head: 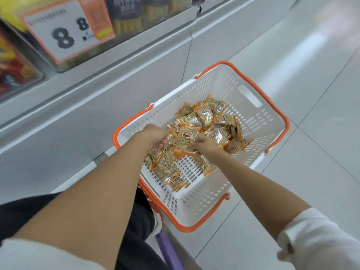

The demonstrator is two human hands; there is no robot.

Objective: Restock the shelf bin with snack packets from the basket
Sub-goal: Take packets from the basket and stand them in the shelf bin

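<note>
1. Left hand [156,136]: knuckles up, fingers curled down into the snack packets [206,117]. They appear to bunch several beneath the palm. The fingertips are partly buried, so the grip is judged rather than seen outright.
2. Right hand [205,144]: fingers bent toward the left hand and closed on the near edge of the raised packet [187,137], which stands tilted between the two sets of fingertips.
3. Basket [253,98]: white, with orange handles, standing on the tiled floor [311,75]. Most packets lie just beyond the fingers. A smaller cluster sits under the left wrist, on the near side of the fingertips.
4. Shelf bin [126,40]: clear-fronted, well above and beyond the left fingers, with a price card [62,32] clipped to its front.
5. Step in hand, as judged: gathering a handful for transfer.
6. Technique:
   - Sweep the fingers of both hands inward so the packets stack flat between the palms.
   - Close on packet bodies, not the orange sealed ends, which would slip.
   - Take a modest bunch, since loose foil slides.
   - Lift clear of the basket wall before turning toward the bin.
</note>
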